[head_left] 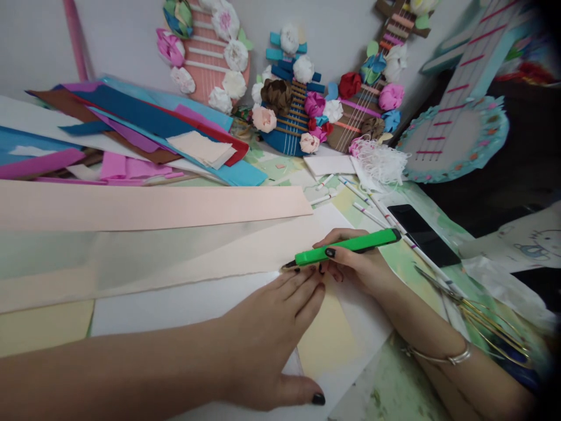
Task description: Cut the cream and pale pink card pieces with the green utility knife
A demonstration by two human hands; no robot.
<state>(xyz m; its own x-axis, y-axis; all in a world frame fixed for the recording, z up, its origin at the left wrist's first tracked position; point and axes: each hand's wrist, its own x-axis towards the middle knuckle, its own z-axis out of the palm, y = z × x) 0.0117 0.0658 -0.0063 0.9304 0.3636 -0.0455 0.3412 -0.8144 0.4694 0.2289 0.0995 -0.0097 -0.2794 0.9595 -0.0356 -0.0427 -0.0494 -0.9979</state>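
Note:
My left hand [267, 333] lies flat with its fingers stretched out, pressing on white paper [149, 307] and the end of a thin cream strip [153, 266]. In my right hand [357, 263] is a green utility knife [346, 245] with a black end. Its dark tip points left and meets the cream strip's edge, just beyond my left fingertips. A pale yellow sheet [328, 333] lies beside my left hand, on the white paper. Behind the cream strip runs a peach paper strip [153, 204].
Coloured crepe paper [144, 123] is heaped at the back left. Flower-covered paper instruments [289, 111] lean against the wall. To the right are a phone [423, 234], gold-handled scissors [477, 316], striped paper sticks [394, 225] and a white shredded bundle [381, 164].

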